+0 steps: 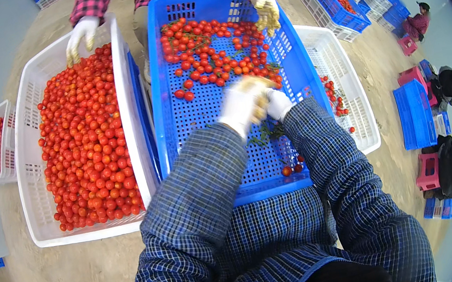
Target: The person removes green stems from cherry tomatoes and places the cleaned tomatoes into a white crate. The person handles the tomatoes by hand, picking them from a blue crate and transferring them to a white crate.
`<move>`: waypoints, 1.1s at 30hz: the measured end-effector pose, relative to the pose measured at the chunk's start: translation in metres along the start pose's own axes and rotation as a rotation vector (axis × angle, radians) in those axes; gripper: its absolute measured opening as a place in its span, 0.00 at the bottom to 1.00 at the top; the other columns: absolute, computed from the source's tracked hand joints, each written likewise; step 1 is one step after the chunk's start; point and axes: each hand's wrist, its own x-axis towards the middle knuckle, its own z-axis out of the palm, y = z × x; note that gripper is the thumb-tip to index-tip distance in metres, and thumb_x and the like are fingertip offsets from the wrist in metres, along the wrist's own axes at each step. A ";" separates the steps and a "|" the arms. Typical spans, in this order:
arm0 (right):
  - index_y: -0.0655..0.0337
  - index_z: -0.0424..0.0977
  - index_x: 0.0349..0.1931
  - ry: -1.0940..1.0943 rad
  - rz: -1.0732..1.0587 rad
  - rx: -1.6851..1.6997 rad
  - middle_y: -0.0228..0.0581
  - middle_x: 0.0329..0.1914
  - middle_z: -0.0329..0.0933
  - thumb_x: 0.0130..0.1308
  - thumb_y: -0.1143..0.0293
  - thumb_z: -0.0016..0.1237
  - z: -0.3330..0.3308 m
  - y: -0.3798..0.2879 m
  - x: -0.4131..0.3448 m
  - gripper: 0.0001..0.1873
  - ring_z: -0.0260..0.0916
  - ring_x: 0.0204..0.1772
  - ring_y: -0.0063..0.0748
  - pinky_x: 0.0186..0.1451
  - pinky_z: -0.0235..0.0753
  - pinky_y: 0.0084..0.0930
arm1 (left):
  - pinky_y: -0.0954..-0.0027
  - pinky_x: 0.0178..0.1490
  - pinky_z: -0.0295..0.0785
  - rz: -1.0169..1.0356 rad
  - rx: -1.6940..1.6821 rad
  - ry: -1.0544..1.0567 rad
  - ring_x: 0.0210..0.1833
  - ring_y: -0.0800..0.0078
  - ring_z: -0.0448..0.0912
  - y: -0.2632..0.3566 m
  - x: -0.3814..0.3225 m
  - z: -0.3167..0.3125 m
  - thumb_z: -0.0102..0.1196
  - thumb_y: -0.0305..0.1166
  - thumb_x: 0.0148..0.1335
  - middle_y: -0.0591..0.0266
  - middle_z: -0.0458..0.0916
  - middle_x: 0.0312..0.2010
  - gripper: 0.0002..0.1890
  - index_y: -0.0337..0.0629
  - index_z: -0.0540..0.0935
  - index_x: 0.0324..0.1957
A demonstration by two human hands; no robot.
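Observation:
My left hand [240,104] and my right hand [279,103], both in white gloves with yellowish fingers, meet over a blue perforated plastic crate [159,107]. The left is motion-blurred and partly covers the right, so what they hold is unclear. Just beyond them, loose red cherry tomatoes [217,63] and some on green stems lie in the crate's far half. Green stem scraps [267,132] sit beneath my right wrist. Near my right sleeve are a few tomatoes [287,171].
At left stands a white crate [88,236] of loose cherry tomatoes [90,142]. Opposite, a co-worker's gloved hands [81,36] reach over both crates. A white crate [364,116] with some tomatoes is at right. Farther right are stacked crates [332,9], pink stools [427,171] and seated people.

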 end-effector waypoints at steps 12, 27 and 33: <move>0.59 0.67 0.51 0.049 -0.324 -0.105 0.48 0.47 0.69 0.52 0.69 0.52 0.097 -0.135 0.081 0.23 0.68 0.51 0.48 0.54 0.68 0.33 | 0.84 0.13 0.59 0.190 -0.214 -0.150 0.13 0.84 0.66 0.005 -0.005 0.013 0.41 0.30 0.65 0.67 0.72 0.17 0.13 0.36 0.72 0.49; 0.62 0.66 0.55 0.057 -0.286 0.876 0.36 0.46 0.73 0.56 0.76 0.48 -0.096 -0.096 -0.013 0.24 0.68 0.42 0.20 0.45 0.68 0.18 | 0.80 0.21 0.62 -0.094 -0.062 0.131 0.27 0.76 0.76 0.007 0.010 -0.009 0.44 0.57 0.60 0.62 0.78 0.28 0.27 0.44 0.75 0.45; 0.62 0.71 0.49 0.329 -0.080 0.827 0.37 0.46 0.75 0.56 0.75 0.48 -0.097 -0.053 0.006 0.18 0.71 0.46 0.24 0.49 0.70 0.22 | 0.84 0.16 0.54 -0.121 -0.432 -0.035 0.22 0.82 0.67 0.010 0.013 -0.022 0.50 0.48 0.61 0.69 0.71 0.21 0.21 0.40 0.74 0.45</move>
